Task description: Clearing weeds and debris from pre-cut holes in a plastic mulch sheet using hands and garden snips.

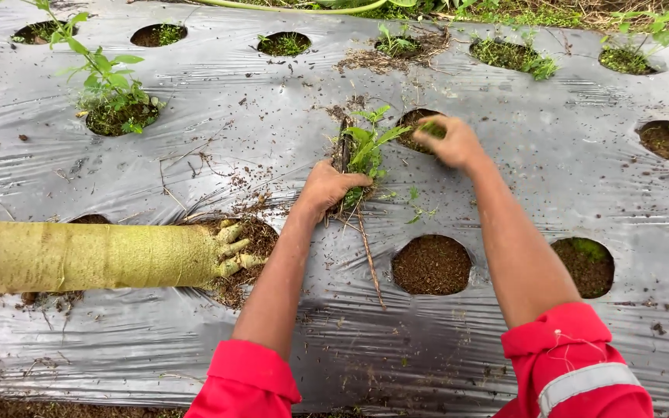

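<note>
Gripping one weed bunch (364,151), two hands (left (328,188), right (449,142)), eleven holes

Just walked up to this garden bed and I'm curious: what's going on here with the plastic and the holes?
A person in red sleeves is kneeling over a silvery plastic mulch sheet punched with round soil-filled holes. Their left hand grips a bunch of pulled green weeds with roots, while the right hand reaches into a planting hole, fingers closed on small greenery. Another person's arm in a yellow-green glove reaches into a neighbouring hole.
</note>
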